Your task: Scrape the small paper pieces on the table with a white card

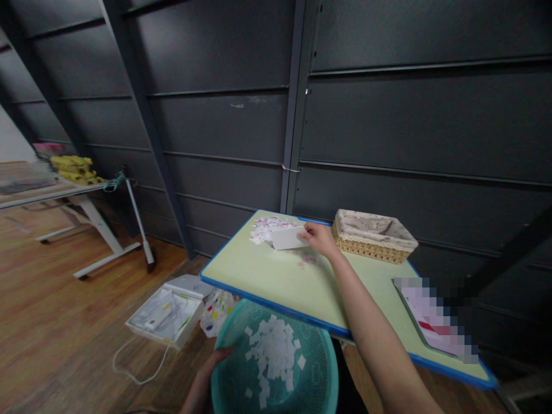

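My right hand pinches a flat white card-like piece by its right end. The piece stands on its long edge, tilted, over the light green tabletop. Just behind and left of it lies a pile of small white and pinkish paper bits. Some reddish bits lie in front of the right hand. My left hand grips the left rim of a teal plastic mesh basket below the table's front edge. Many white paper squares lie inside the basket. The left fingers are partly hidden.
A cloth-lined woven basket stands at the table's back right. A tablet-like object, partly pixelated, lies near the right edge. On the floor at left sits an open white box with a cable. A dark panelled wall rises behind.
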The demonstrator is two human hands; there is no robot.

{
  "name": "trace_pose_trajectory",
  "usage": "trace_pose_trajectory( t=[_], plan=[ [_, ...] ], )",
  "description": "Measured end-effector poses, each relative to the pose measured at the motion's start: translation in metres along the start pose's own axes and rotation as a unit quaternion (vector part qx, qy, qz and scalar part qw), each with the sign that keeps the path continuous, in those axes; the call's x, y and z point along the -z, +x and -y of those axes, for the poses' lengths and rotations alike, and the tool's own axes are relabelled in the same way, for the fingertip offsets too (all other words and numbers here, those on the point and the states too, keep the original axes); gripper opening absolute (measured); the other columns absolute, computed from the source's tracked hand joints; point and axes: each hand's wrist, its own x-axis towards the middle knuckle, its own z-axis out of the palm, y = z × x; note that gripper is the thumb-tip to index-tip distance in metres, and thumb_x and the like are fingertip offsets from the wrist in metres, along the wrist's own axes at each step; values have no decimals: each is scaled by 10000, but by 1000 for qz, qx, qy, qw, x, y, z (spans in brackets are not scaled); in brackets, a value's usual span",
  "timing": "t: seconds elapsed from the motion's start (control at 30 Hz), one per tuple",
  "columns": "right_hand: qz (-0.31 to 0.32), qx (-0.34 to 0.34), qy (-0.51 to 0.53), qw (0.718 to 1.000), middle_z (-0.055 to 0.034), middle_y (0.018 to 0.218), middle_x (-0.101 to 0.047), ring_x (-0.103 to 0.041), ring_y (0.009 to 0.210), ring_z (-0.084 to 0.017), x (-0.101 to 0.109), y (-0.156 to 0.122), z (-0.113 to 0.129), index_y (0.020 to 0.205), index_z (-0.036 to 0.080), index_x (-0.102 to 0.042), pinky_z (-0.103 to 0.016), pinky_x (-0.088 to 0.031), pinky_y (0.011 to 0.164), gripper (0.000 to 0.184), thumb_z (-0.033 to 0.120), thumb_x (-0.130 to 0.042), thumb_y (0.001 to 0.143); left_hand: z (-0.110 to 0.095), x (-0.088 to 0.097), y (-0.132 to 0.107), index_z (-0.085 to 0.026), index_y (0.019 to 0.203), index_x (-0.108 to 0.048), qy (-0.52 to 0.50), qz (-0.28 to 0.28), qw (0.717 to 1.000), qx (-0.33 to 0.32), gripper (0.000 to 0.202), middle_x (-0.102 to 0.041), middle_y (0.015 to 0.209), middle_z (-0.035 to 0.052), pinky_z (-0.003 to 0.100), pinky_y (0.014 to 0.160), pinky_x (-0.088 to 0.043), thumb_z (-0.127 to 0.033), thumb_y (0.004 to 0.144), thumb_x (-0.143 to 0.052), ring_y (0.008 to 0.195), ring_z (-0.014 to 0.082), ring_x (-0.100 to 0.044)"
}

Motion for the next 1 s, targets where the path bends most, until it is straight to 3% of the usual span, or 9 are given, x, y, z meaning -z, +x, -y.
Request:
trace_pose_trajectory(
  t=[0.2, 0.3, 0.53, 0.73, 1.0],
  plan=[
    [24, 9, 56, 998, 19, 593, -508, -405, 559, -117, 2, -2, 8, 639, 171, -546, -235, -242, 522, 230, 387, -571, 713, 0, 0, 1, -19, 1313, -460, -5, -2, 1000, 7, 617, -760, 584, 28, 337, 611, -562, -198, 751, -638, 545, 230, -709],
    [28, 3, 82, 996, 34, 562, -456, -372, 539, -108, 3, -2, 9, 605, 173, -522, -234, -227, 508, 264, 417, -584, 686, -1, -2, -2, -14, 1279, -491, -4, -10, 1000, 8, 573, -761, 586, 38, 333, 599, -561, -207, 758, -629, 536, 225, -705],
    [-2, -54, 141, 988, 24, 570, -504, -401, 524, -109, 6, 0, 7, 666, 154, -578, -233, -251, 501, 292, 444, -609, 649, -1, -2, -1, -48, 1330, -449, -13, -21, 1000, 11, 631, -788, 686, 62, 368, 672, -572, -197, 747, -640, 632, 252, -736],
    [-5, -34, 104, 994, 7, 600, -538, -428, 558, -121, 1, -1, 8, 661, 154, -591, -237, -268, 524, 271, 425, -598, 662, -1, -1, -2, -42, 1381, -382, 1, -22, 1000, -2, 685, -781, 650, 55, 321, 616, -566, -197, 766, -641, 581, 215, -720],
    [70, -13, 120, 990, 60, 530, -317, -282, 522, -86, 1, -4, 19, 522, 200, -388, -240, -175, 496, 326, 407, -608, 642, -3, -6, -3, -2, 1431, -291, 13, -32, 999, -16, 773, -766, 599, 52, 335, 597, -564, -187, 762, -632, 553, 238, -714]
  ],
)
